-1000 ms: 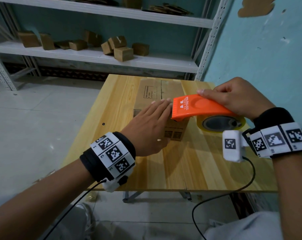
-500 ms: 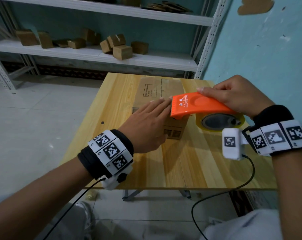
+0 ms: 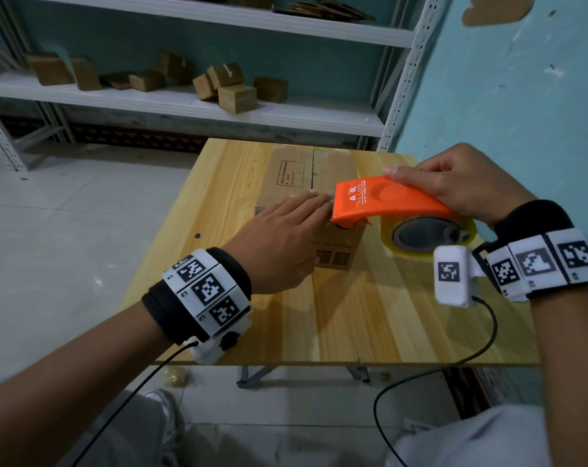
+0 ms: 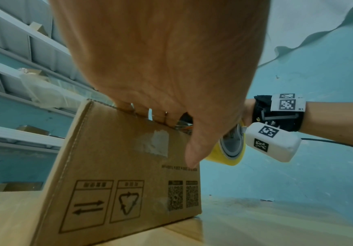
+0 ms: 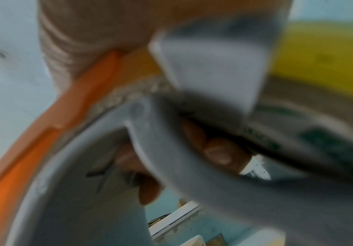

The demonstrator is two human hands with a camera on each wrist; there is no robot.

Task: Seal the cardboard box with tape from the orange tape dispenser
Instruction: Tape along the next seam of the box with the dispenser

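Cardboard box (image 3: 314, 183) sits on wooden bench (image 3: 370, 315), flaps closed. Left hand (image 3: 279, 244) lies flat on near top edge, fingers straight, thumb down front face; likely pinning flaps and steadying box. Right hand (image 3: 461, 183) grip clenched around orange tape dispenser (image 3: 383, 200), toothed end at near top edge by left fingertips, yellowish tape roll (image 3: 430, 232) trailing behind. Probably anchoring tape before pulling along seam.
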